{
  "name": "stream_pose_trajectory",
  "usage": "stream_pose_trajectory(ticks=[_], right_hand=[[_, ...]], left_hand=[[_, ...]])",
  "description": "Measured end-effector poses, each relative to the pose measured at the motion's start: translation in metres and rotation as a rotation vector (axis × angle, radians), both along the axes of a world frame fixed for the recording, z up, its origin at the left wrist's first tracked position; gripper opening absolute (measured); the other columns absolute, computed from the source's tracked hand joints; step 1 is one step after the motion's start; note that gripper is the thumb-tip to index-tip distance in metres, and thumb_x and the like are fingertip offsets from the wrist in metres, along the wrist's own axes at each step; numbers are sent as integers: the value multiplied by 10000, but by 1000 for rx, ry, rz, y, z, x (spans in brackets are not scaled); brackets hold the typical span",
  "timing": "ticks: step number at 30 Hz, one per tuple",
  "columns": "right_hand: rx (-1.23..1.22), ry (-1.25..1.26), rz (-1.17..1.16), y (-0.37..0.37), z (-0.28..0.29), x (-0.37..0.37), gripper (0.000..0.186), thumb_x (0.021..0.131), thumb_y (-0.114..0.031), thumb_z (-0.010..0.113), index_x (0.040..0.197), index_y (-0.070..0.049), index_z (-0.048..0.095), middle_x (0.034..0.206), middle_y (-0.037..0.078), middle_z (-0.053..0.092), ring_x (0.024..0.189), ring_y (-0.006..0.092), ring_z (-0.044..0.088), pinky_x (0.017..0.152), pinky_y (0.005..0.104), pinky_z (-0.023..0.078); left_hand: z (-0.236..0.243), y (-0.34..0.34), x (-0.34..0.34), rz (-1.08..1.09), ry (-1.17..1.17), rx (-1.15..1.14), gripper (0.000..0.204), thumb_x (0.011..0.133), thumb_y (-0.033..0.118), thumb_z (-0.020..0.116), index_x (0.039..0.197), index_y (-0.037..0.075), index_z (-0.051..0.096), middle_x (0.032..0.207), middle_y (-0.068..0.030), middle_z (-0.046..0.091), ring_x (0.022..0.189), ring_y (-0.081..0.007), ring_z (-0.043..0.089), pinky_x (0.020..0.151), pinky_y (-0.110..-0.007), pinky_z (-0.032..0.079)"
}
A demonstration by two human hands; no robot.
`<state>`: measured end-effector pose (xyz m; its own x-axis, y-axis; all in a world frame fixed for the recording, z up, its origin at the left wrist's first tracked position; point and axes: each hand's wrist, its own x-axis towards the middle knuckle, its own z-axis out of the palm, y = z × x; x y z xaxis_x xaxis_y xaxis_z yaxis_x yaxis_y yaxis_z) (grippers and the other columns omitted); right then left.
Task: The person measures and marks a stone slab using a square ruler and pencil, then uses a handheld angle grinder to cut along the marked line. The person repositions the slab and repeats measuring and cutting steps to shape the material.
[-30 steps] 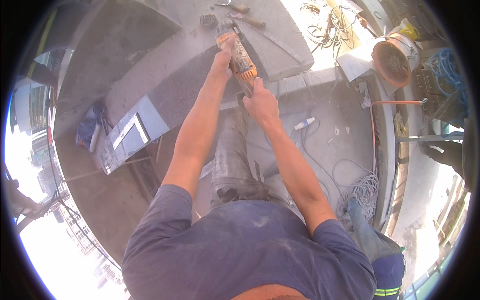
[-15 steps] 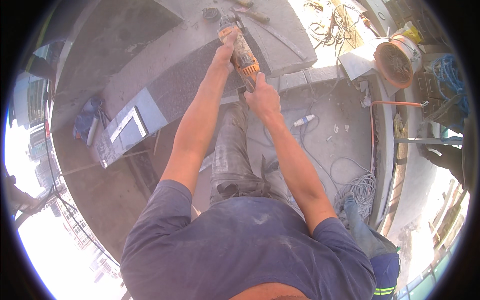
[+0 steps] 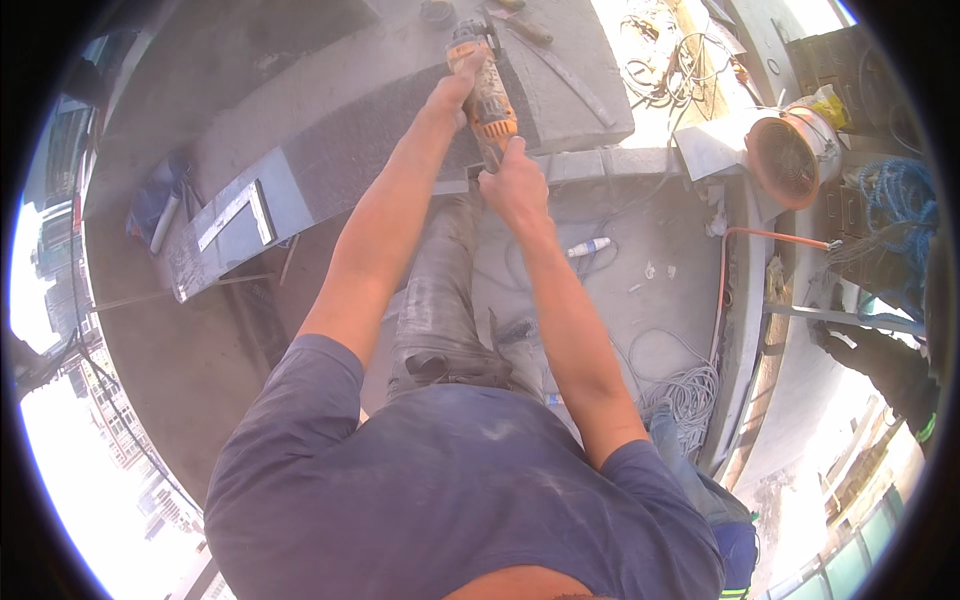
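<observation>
Both my hands grip a dusty orange angle grinder (image 3: pixel 492 108), held out at arm's length over a dark stone slab (image 3: pixel 370 140). My left hand (image 3: pixel 458 92) is closed around the grinder's front body near its head. Farther back, my right hand (image 3: pixel 517 185) wraps the rear handle. The grinder's head points away from me, and its disc cannot be made out. On the pale end of the slab, to the left, lies an L-shaped square (image 3: pixel 237 215).
Hand tools (image 3: pixel 525 27) lie beyond the grinder. An orange-rimmed fan (image 3: pixel 785 160) stands at the right. Cables and a blue-white connector (image 3: pixel 589 247) cross the floor, with coiled cable (image 3: pixel 690 400) nearby. Another person's leg (image 3: pixel 690 470) is at lower right. Blue rope (image 3: pixel 895 205) hangs far right.
The haze of dust over the slab and its left side has thickened. My view has shifted slightly, so most surroundings sit farther left. Both hands keep their hold on the grinder.
</observation>
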<state>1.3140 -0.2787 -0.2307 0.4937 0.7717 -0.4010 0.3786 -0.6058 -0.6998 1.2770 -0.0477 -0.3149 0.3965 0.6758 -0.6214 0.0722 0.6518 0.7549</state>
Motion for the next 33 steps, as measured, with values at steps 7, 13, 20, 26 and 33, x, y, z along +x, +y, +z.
stream_pose_trajectory(ticks=[7, 13, 20, 26, 33], right_hand=[[-49, -1, 40, 0, 8, 9, 571, 912, -173, 750, 1364, 46, 478, 1151, 362, 762, 1121, 563, 734, 986, 623, 575], [-69, 36, 49, -6, 23, 7, 526, 913, -160, 746, 1322, 42, 483, 1185, 373, 751, 1141, 563, 730, 991, 617, 577], [-61, 27, 62, 10, 4, 12, 521, 911, -159, 746, 1312, 30, 473, 1175, 367, 753, 1134, 564, 729, 990, 614, 579], [-102, 69, 49, 0, 20, 14, 542, 935, -159, 757, 1349, 27, 462, 1207, 343, 762, 1178, 538, 736, 1046, 602, 578], [-70, 82, 28, -24, 17, 5, 524, 913, -182, 757, 1306, 23, 477, 1186, 359, 754, 1150, 562, 725, 1004, 613, 580]], left_hand=[[43, -31, 6, 46, -36, -21, 674, 1082, 507, 684, 1488, -19, 569, 1374, -152, 697, 1220, -290, 710, 1082, -505, 576], [30, -44, -10, 46, -88, 8, 717, 1045, 498, 687, 1472, -68, 582, 1334, -175, 706, 1186, -290, 713, 1058, -474, 565], [16, -30, 0, 92, 58, 71, 719, 1054, 500, 685, 1454, -90, 590, 1301, -184, 721, 1161, -300, 735, 1004, -469, 586], [20, -35, 0, 44, 44, 87, 751, 1040, 516, 695, 1461, -99, 601, 1312, -182, 723, 1192, -297, 719, 1026, -453, 559], [38, -62, -14, -17, -28, 97, 617, 1120, 451, 649, 1463, -57, 577, 1267, -154, 712, 1121, -271, 734, 997, -453, 610]])
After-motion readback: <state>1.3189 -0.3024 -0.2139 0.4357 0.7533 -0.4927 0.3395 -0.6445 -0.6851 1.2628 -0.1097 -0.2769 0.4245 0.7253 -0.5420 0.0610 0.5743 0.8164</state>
